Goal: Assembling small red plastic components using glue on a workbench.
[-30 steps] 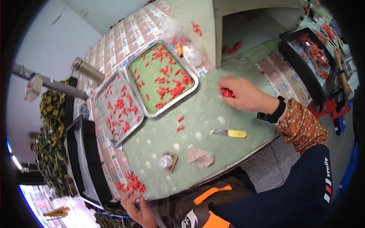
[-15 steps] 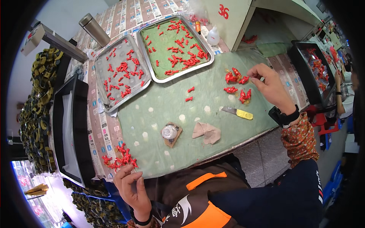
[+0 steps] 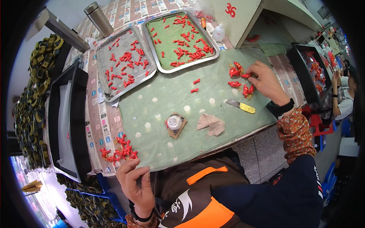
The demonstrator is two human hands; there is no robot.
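Observation:
My right hand (image 3: 267, 82) is at the right of the green-covered table, thumb and fingertips closed on a small red plastic piece (image 3: 246, 75). Right beside it lie several glossy red plastic figures (image 3: 234, 70), with yellowish bits among them. My left hand (image 3: 136, 186) hovers at the near table edge, empty, fingers bent and thumb apart. Just beyond it is a pile of red figures (image 3: 123, 151). Two small red parts (image 3: 195, 90) lie mid-table. Near the right hand rests a knife (image 3: 245, 107) with a yellow-wrapped handle.
Two metal trays (image 3: 154, 62) (image 3: 104, 92) hold scattered red parts. A round clear-topped container (image 3: 174, 122) stands on a small board beside a beige cloth (image 3: 211, 124). Black bins (image 3: 81, 125) (image 3: 301, 72) flank the table. A white bottle (image 3: 218, 33) and steel flask (image 3: 99, 19) stand behind.
The view has shifted a little, moving the table contents up and right in it. My right hand has closed in on the red piece beside the figures. My left hand stays near the pile, fingers still bent.

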